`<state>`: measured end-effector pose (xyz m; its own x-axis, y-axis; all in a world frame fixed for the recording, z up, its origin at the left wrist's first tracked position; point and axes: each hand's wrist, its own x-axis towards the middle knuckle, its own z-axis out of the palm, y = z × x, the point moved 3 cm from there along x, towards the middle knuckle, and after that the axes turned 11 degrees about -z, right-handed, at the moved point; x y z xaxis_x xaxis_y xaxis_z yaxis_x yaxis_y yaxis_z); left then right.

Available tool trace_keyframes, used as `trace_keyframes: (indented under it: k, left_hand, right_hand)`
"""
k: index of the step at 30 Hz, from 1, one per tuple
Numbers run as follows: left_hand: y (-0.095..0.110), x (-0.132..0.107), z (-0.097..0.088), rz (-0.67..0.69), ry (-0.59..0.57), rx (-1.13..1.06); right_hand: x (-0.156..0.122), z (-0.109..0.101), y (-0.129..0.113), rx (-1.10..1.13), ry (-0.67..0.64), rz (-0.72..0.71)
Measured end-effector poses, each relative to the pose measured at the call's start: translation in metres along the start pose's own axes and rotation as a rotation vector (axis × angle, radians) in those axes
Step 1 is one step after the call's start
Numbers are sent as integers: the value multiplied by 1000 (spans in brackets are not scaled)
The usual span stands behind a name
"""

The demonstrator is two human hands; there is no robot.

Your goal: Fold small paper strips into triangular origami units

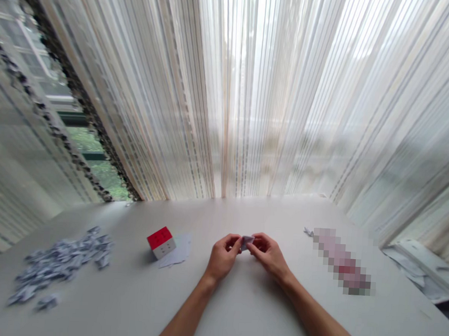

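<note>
Between my two hands, a little above the white table (246, 311), is a small piece of folded paper (247, 240), greyish white. My left hand (225, 254) pinches its left side between thumb and fingers. On the right side, my right hand (268, 253) grips it the same way, thumb toward me. The fingertips cover part of the paper, so its full shape is hidden. Left of my hands, a red and white puzzle cube (161, 243) rests tilted beside some loose paper sheets (179, 251).
Many small folded paper pieces (64, 259) lie heaped at the left. On the right is a pixelated, pinkish long object (340, 261), with a small white scrap (308, 232) at its far end. A striped sheer curtain (243, 113) hangs along the table's back edge. Papers sit on a white surface (412, 265) at far right.
</note>
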<state>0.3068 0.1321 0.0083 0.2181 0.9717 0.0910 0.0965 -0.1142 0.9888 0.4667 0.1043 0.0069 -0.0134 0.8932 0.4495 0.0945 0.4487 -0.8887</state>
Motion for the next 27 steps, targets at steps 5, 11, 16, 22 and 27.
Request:
trace_keyframes:
  k: [5, 11, 16, 22, 27]
  left_hand:
    - [-2, -1, -1, -17, 47, 19]
    - [0, -2, 3, -82, -91, -111]
    - [1, 0, 0, -85, -33, -124]
    - [-3, 3, -1, -45, 11, -131]
    - [-3, 3, -2, -64, 2, -126]
  right_hand:
    - [-3, 0, 0, 5, 16, 22]
    - [0, -3, 0, 24, 51, -77]
    - [0, -2, -3, 45, -24, -80]
    - [-1, 0, -3, -33, 44, -109]
    - [0, -1, -6, -136, 44, -146]
